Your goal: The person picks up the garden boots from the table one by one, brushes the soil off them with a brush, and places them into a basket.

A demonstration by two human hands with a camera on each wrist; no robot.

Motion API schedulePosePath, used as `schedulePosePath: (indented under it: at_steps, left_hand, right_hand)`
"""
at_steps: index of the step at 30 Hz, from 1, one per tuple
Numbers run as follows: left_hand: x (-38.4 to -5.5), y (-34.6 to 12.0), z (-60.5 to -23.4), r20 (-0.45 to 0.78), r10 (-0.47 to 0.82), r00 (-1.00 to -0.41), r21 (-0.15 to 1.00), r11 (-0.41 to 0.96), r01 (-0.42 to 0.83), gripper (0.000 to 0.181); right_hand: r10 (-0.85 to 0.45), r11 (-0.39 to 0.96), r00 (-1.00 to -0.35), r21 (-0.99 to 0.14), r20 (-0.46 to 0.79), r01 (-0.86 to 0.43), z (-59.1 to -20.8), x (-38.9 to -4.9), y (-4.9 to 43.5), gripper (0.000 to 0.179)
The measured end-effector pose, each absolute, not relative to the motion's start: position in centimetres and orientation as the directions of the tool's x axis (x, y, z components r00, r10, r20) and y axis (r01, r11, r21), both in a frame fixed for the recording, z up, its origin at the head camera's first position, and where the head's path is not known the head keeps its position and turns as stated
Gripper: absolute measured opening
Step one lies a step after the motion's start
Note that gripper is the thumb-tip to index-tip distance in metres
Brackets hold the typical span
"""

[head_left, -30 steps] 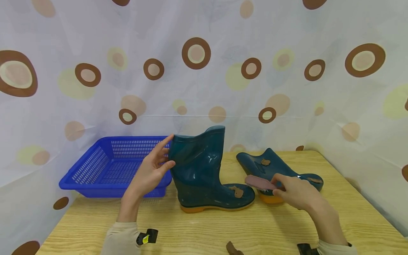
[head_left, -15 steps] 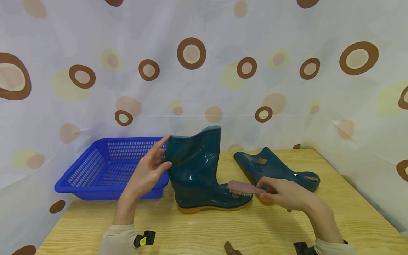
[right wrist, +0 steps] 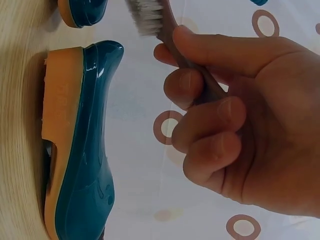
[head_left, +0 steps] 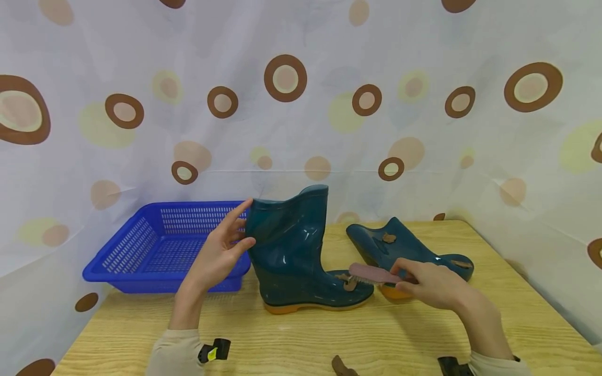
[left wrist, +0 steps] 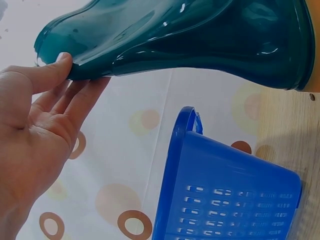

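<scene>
A dark teal rubber boot (head_left: pixel 287 250) with an orange sole stands upright mid-table, brown patches (head_left: pixel 349 285) on its toe. My left hand (head_left: pixel 217 261) holds the back of its shaft near the top, thumb on the near side and fingers behind, as the boot (left wrist: pixel 200 40) in the left wrist view confirms. In my right hand (head_left: pixel 432 284) is a pinkish scrub brush (head_left: pixel 369 273), its pale bristles facing down over the toe. The right wrist view shows fingers curled round the brush's handle (right wrist: pixel 175 50). A second boot (head_left: pixel 409 248) lies on its side behind the right hand, also with brown patches.
To the left is a blue perforated basket (head_left: pixel 136 282), close beside the standing boot. A brown piece (head_left: pixel 342 365) lies at the table's front edge. The wooden table (head_left: pixel 282 344) meets a patterned curtain (head_left: pixel 291 136) at the back.
The brush has moved left onto the boot's toe, then slightly back right, uncovering the brown patches again. The left hand keeps its hold on the boot.
</scene>
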State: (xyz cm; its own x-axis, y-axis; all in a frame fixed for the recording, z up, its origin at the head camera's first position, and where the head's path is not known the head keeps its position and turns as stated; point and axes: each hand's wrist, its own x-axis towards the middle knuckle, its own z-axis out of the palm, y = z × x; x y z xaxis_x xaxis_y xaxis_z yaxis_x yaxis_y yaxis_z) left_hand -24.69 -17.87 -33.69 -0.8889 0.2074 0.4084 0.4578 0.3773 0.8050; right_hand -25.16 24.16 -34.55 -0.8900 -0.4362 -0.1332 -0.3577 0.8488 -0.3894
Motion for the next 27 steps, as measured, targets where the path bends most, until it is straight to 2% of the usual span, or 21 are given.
schedulePosePath:
  at_steps: [5, 11, 16, 27]
  left_hand:
    - [-24.71, -17.87, -33.74, 0.405, 0.208, -0.890, 0.808, 0.374, 0.455, 0.073]
    - [-24.70, -17.89, -33.74, 0.402, 0.205, -0.892, 0.810, 0.374, 0.451, 0.073]
    - [-24.69, -17.89, -33.76, 0.410, 0.210, -0.887, 0.808, 0.366, 0.461, 0.072]
    - [-24.78, -17.96, -33.84, 0.418, 0.220, -0.881, 0.803, 0.364, 0.472, 0.072]
  right_hand:
    - [-0.444, 0.842, -0.890, -0.387, -0.104, -0.375, -34.52, -25.17, 24.56, 0.025]
    - [-0.559, 0.732, -0.823, -0.529, -0.105, -0.430, -34.23, -24.87, 24.15, 0.027]
    - [-0.612, 0.682, -0.781, -0.584, -0.124, -0.440, -34.41, -25.03, 23.66, 0.028]
    - [-0.502, 0.804, -0.855, -0.437, -0.133, -0.404, -34.59, -25.07, 24.22, 0.023]
